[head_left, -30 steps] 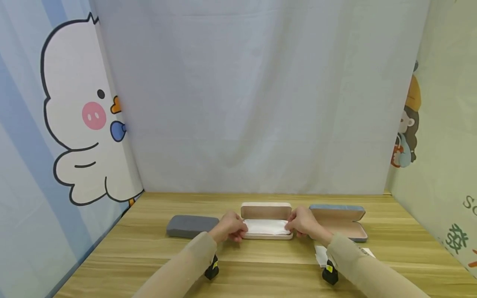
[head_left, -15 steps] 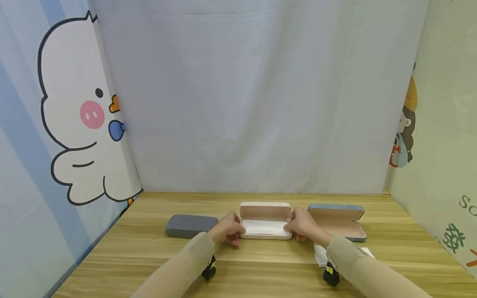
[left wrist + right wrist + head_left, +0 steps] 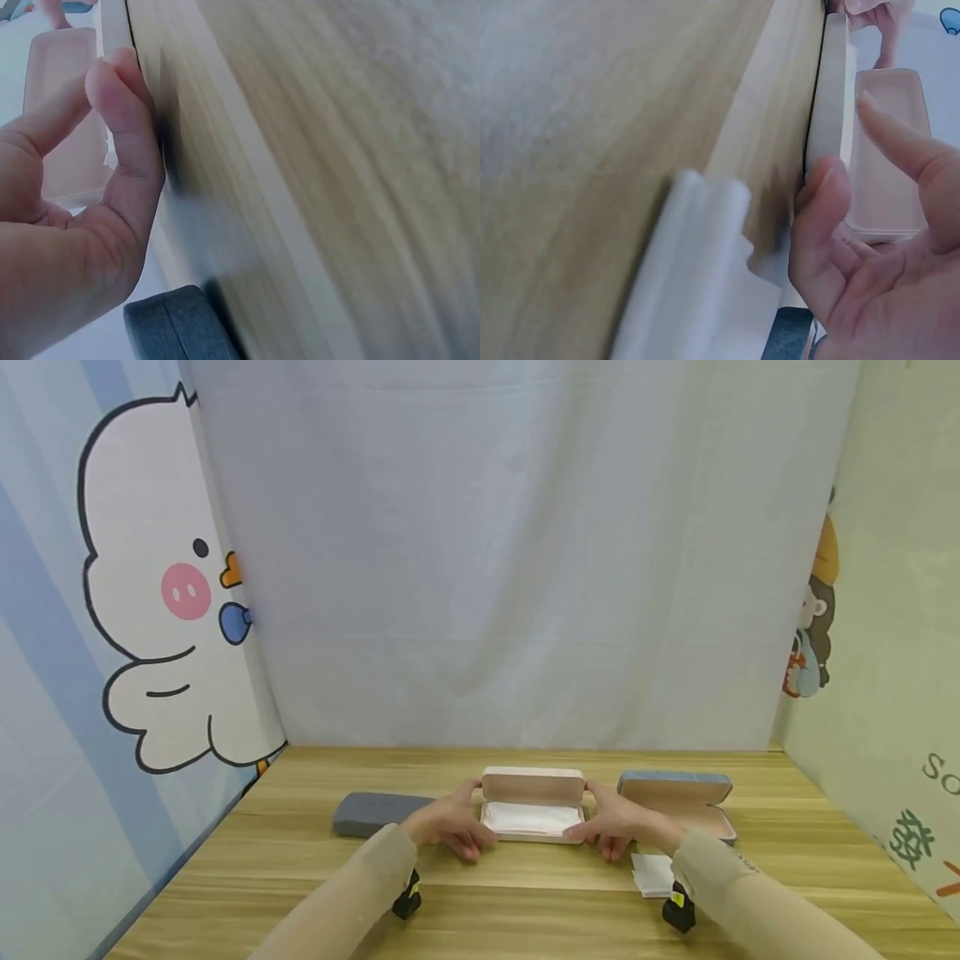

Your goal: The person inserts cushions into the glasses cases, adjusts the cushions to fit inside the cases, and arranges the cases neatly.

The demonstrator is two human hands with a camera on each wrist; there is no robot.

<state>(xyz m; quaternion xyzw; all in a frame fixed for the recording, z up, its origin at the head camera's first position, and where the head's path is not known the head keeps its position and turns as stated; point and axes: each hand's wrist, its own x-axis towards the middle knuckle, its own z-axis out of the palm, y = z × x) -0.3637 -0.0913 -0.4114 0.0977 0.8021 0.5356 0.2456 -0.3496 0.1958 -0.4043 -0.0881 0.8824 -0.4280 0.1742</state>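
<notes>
An open white glasses case [image 3: 533, 783] with a pinkish lining stands in the middle of the table. A folded white cloth [image 3: 531, 818] lies in its base. My left hand [image 3: 447, 822] is at its left end, thumb over the front corner and one finger stretched to the lid's side. Mirroring it, my right hand [image 3: 618, 822] has its thumb at the right front corner and a finger at the lid's right edge. The right wrist view shows the right thumb [image 3: 900, 139] at the rim, with the other fingers [image 3: 821, 210] bent low beside the case.
Left of my left hand lies a closed grey glasses case [image 3: 375, 814]. An open blue glasses case [image 3: 678, 787] stands on the right, partly behind my right hand. White folded pieces [image 3: 654, 874] lie on the wooden table [image 3: 517, 918] near my right wrist. A curtain [image 3: 525, 568] hangs behind.
Both hands have let go of the cloth's ends and drawn outward and nearer. A finger of each hand now stretches up beside the lid, while the thumbs have shifted to the front corners.
</notes>
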